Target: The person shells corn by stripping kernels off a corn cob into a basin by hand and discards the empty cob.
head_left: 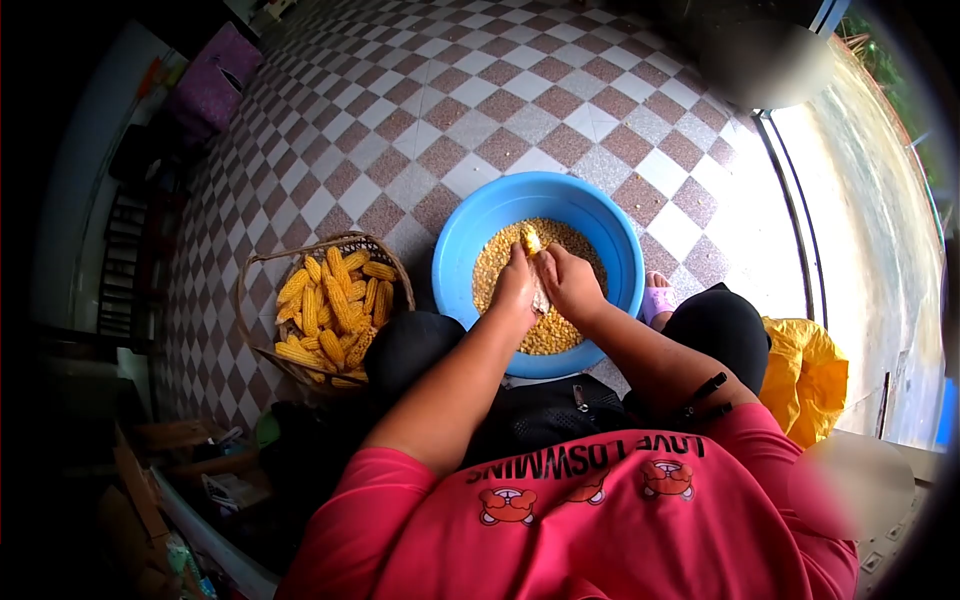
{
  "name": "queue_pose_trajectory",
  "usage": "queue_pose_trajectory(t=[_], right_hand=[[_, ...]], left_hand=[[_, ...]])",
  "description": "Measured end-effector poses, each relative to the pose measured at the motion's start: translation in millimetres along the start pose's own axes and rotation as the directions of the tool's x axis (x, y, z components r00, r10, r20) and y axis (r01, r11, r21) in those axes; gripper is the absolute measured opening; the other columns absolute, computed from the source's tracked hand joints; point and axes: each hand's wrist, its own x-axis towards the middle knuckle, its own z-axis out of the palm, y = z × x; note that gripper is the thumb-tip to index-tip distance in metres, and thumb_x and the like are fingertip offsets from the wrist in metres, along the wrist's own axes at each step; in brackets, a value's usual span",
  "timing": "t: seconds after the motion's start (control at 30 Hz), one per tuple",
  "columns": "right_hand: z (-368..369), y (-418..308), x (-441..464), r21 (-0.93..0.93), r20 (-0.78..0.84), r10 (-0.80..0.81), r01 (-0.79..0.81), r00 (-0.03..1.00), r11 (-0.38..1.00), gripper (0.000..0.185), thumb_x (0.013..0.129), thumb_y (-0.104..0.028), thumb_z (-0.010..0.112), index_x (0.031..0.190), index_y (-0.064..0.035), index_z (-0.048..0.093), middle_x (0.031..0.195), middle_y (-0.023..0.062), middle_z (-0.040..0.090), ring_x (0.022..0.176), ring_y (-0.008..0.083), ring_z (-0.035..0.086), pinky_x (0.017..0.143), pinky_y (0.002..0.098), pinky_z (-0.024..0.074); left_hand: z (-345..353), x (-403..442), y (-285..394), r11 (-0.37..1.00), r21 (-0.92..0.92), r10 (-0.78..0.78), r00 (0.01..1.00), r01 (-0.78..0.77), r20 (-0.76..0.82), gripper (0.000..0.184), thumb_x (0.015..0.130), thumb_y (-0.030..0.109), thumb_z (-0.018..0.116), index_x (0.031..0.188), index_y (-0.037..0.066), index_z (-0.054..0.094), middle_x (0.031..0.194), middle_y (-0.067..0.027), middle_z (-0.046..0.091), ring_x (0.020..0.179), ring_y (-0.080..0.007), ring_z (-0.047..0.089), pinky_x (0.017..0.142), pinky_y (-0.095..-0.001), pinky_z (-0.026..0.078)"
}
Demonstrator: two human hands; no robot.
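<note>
A blue basin [455, 215] stands on the floor between my knees, with loose yellow corn kernels [555, 335] in its bottom. Over the kernels, my left hand [517, 285] and my right hand [570, 280] are close together, fingers wrapped round one corn cob [531, 238]. The cob's yellow upper end sticks out beyond my fingers, and a pale part shows lower down between my hands. My palms hide the rest of it.
A woven basket [405, 280] of several yellow corn cobs [335, 300] sits left of the basin. A yellow sack [805, 375] lies by my right knee. Checkered tiles [480, 90] cover the floor; a purple cloth [215, 80] hangs at upper left.
</note>
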Motion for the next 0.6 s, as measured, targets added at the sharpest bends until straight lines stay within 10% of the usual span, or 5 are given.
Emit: queue_pose_trajectory(t=[0.2,0.27,0.37,0.6], right_hand=[[6,18,7,0.322,-0.033,-0.012,0.022,0.999,0.947,0.038,0.091,-0.036,0.044,0.079,0.0002,0.052,0.074,0.0248,0.057,0.073,0.0419,0.057,0.065,0.0449,0.0435],[-2,12,10,0.364,0.068,0.137,-0.153,0.988,0.919,0.043,0.091,-0.039,0.043,0.078,0.0007,0.054,0.076,0.0248,0.058,0.075,0.0415,0.057,0.067,0.0429,0.0439],[-4,9,9,0.143,0.013,0.096,-0.097,0.995,0.985,0.044,0.091,-0.04,0.042,0.081,0.0004,0.055,0.076,0.0247,0.058,0.076,0.0425,0.056,0.067,0.0436,0.0438],[-1,16,6,0.141,-0.082,0.025,-0.013,0.996,0.99,0.038,0.092,-0.035,0.04,0.084,-0.001,0.055,0.075,0.0233,0.058,0.075,0.0415,0.056,0.066,0.043,0.0434]], left_hand=[[-6,9,-3,0.994,-0.106,0.027,0.999,-0.023,0.035,0.046,0.096,0.044,0.028,0.114,0.007,0.048,0.099,-0.0096,0.057,0.087,-0.0199,0.058,0.073,-0.0324,0.048],[-5,5,-1,0.945,0.285,0.178,0.983,-0.16,-0.037,0.045,0.096,0.044,0.027,0.11,0.008,0.05,0.091,-0.0061,0.057,0.073,-0.0148,0.056,0.06,-0.0272,0.045],[6,-15,10,0.883,0.458,0.109,0.994,-0.108,0.025,0.053,0.095,0.045,0.028,0.115,0.001,0.05,0.097,-0.0128,0.058,0.085,-0.0198,0.057,0.072,-0.0301,0.046],[0,0,-4,0.979,0.168,0.107,0.993,-0.115,0.058,0.048,0.096,0.042,0.03,0.115,0.002,0.049,0.099,-0.0088,0.059,0.087,-0.0174,0.057,0.076,-0.0306,0.046]])
